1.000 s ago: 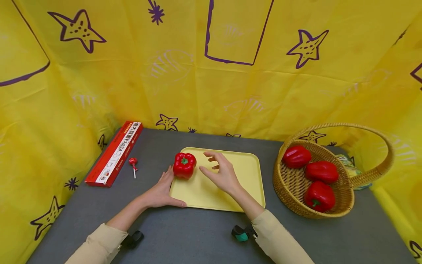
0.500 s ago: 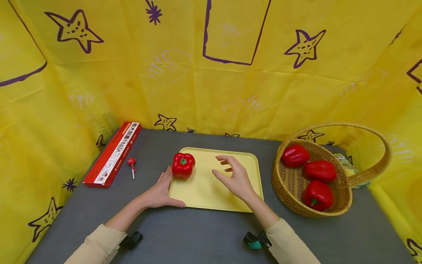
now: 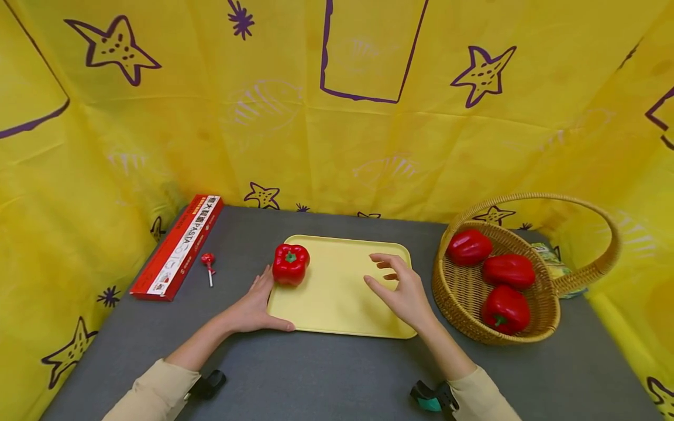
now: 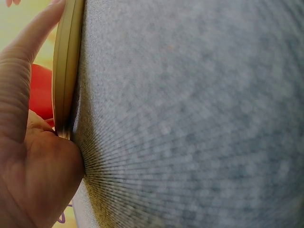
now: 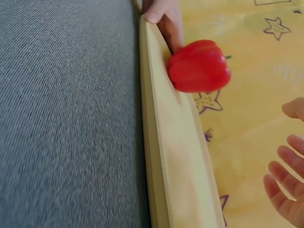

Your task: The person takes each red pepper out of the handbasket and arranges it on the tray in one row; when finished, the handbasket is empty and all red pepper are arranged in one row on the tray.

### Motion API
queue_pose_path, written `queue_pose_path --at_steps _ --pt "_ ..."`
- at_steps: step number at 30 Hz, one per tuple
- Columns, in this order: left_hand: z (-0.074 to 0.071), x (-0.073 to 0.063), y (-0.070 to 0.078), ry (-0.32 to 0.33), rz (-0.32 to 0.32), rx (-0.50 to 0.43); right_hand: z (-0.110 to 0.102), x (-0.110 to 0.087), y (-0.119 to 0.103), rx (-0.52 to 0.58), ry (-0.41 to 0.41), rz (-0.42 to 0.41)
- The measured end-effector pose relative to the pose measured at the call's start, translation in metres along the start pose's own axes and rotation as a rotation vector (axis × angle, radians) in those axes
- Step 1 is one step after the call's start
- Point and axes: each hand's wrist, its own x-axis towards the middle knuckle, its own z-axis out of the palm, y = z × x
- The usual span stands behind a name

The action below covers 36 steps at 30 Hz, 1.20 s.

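Observation:
A red bell pepper (image 3: pixel 291 265) with a green stem stands at the left end of a pale yellow tray (image 3: pixel 337 292). My left hand (image 3: pixel 251 310) rests at the tray's near left corner, its fingers along the left side and its thumb at the front edge. In the left wrist view that thumb (image 4: pixel 21 71) lies against the tray's rim (image 4: pixel 69 61). Over the tray's right part hovers my right hand (image 3: pixel 402 292), fingers spread and loosely bent, holding nothing. The right wrist view shows the pepper (image 5: pixel 199 66) apart from this hand (image 5: pixel 289 175).
A wicker basket (image 3: pixel 442 292) with a tall handle holds several red peppers on the right. A colourful packet (image 3: pixel 555 269) is partly hidden behind it. On the left lie a red pasta box (image 3: pixel 179 245) and a red lollipop (image 3: pixel 208 260). Yellow cloth (image 3: pixel 337 146) walls the back.
My right hand has moved to the right, away from the pepper and across the tray. The left hand and the pepper keep their places, while the head view has shifted slightly.

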Motion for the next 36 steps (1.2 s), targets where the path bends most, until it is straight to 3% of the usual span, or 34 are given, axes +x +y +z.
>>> queue_pose_path --at_steps 7,17,30,36 --pt "0.0 0.0 -0.001 0.0 0.003 -0.004 -0.019 -0.009 0.005 -0.053 0.047 -0.022" --pt "0.0 -0.001 0.0 -0.001 0.003 0.004 -0.058 -0.016 0.015 -0.222 0.139 -0.096" --pt "0.0 -0.002 -0.001 0.0 -0.015 0.001 -0.099 -0.03 0.027 -0.348 0.172 -0.051" --pt "0.001 -0.003 -0.002 -0.001 -0.013 0.009 -0.119 -0.036 0.029 -0.436 0.125 -0.015"
